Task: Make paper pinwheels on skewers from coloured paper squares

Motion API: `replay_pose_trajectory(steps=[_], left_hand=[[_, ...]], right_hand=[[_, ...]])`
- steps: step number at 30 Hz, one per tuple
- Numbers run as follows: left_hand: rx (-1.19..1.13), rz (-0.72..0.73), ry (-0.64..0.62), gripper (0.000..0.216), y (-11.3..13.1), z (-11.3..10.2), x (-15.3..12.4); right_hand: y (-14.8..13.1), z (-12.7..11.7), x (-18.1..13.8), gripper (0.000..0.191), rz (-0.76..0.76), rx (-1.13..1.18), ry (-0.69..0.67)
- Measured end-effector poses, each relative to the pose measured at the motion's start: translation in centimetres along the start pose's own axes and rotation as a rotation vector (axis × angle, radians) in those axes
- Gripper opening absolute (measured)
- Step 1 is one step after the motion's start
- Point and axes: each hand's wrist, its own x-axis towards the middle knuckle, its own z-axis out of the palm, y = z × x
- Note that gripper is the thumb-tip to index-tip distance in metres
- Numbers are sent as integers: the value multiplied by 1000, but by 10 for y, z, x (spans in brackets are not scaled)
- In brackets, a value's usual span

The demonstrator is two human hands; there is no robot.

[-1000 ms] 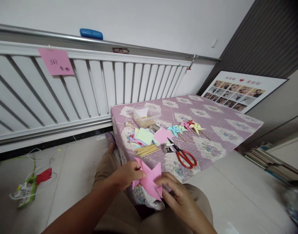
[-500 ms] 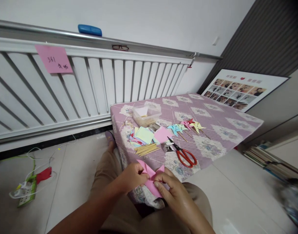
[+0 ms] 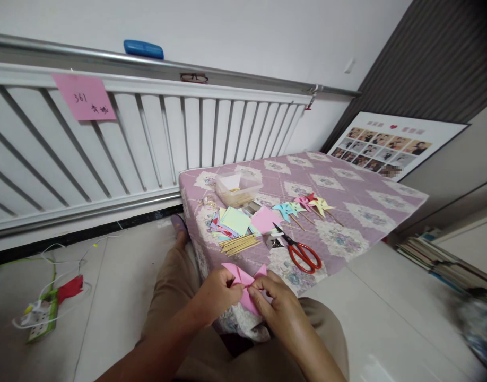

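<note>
Both my hands pinch a folded pink paper pinwheel at the near edge of a low table under a purple quilted cloth. My left hand grips its left side, and my right hand presses folded points into its centre. Beyond them on the cloth lie a bundle of wooden sticks, a stack of coloured paper squares, red-handled scissors and finished pinwheels on sticks.
A clear plastic box stands at the table's back left. A white slatted radiator cover with a pink note lines the wall. A power strip with cables lies on the floor at left. A photo board leans at right.
My hands have drawn closer together. The pinwheel's spread points have been folded inward, so less pink paper shows. My right hand has come up over its centre.
</note>
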Motion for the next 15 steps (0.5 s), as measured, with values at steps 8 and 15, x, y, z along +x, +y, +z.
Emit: replay_pose_trajectory(steps=[8, 15], left_hand=[[9, 31, 54, 14, 1, 3, -1], [16, 28, 96, 17, 0, 4, -1]], right_hand=[[-2, 2, 7, 23, -2, -19, 13], [-2, 4, 7, 19, -3, -46, 30]])
